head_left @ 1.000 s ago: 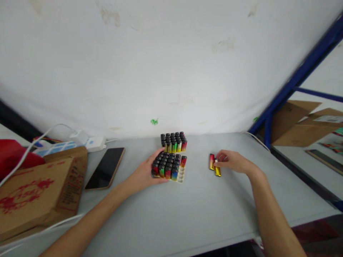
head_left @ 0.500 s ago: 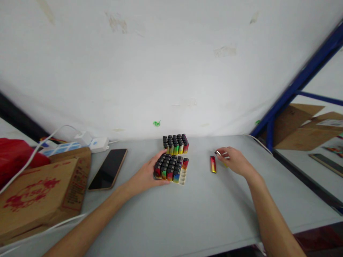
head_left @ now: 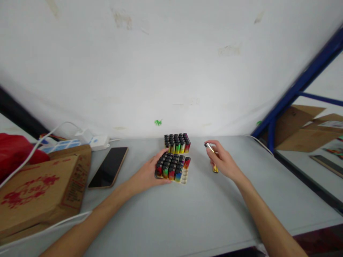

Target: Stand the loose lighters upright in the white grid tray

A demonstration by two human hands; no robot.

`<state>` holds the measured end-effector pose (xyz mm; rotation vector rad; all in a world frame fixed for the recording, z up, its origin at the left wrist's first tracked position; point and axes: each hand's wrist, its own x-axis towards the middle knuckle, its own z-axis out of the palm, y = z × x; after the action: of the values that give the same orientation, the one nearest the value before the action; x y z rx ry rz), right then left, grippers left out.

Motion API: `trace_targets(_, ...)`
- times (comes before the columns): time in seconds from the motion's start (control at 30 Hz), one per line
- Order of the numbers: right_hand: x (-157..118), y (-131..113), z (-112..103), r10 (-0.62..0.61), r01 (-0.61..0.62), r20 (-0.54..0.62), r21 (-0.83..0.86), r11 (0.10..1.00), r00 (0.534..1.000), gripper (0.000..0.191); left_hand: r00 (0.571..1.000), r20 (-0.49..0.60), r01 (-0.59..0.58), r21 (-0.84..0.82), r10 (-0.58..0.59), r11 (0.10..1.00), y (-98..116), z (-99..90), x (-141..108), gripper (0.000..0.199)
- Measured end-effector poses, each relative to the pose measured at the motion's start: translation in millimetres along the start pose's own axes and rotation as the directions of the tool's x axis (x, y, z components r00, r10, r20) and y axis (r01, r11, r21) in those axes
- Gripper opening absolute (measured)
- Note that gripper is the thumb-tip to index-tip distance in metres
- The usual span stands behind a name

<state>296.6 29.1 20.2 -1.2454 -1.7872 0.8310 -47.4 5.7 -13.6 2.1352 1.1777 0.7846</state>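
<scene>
My left hand (head_left: pixel 150 173) grips the left side of a pale tray (head_left: pixel 184 176) filled with several upright, black-topped lighters (head_left: pixel 171 167). Bare slots show along the tray's right column, with one red lighter (head_left: pixel 187 162) at its back end. Between the fingers of my right hand (head_left: pixel 218 157) is a tilted lighter (head_left: pixel 210 147) with a metallic top, held above the table right of the tray. Partly hidden under that hand, another lighter (head_left: pixel 215 169) shows its yellow end. A second block of upright lighters (head_left: pixel 177 142) stands behind the tray, near the wall.
On the left lie a phone (head_left: pixel 108 167), a cardboard box (head_left: pixel 37 189), a white power strip (head_left: pixel 99 142) with cables, and a red bag (head_left: pixel 18 153). A blue metal frame (head_left: pixel 272 134) rises at the right, with an open carton (head_left: pixel 302 128) beyond it.
My right hand has moved left with the lighter, now over the one lying on the table. My left hand remains on the tray; the view has shifted slightly.
</scene>
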Motion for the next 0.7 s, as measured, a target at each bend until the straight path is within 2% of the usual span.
trace_targets(0.17, -2, -6, 27, -0.011, 0.015, -0.033, 0.115, 0.993, 0.999, 0.043, 1.0, -0.008, -0.026, -0.025, 0.026, 0.999, 3, -0.4, 0, 0.114)
trace_targets(0.37, -5, -17, 44, 0.007, 0.003, -0.077, 0.125, 0.992, 0.997, 0.056, 1.0, -0.002, -0.021, -0.023, 0.021, 1.0, 0, 0.2, 2, 0.116)
trace_targets(0.47, -5, -20, 49, 0.02, -0.012, -0.128, 0.064, 0.998, 0.992, 0.061, 1.0, 0.009, -0.025, -0.02, 0.025, 0.999, 0, -0.1, 2, 0.117)
trace_targets(0.6, -5, -20, 55, 0.059, -0.074, -0.171, -0.085, 0.994, 0.984, 0.059, 1.0, 0.012, -0.015, 0.001, 0.015, 1.0, 2, -1.0, 1, 0.116)
trace_targets(0.7, -6, -20, 59, 0.047, -0.075, -0.184, -0.147, 0.986, 0.982, 0.057, 1.0, 0.011, -0.017, 0.002, 0.017, 1.0, 4, -1.2, 1, 0.116)
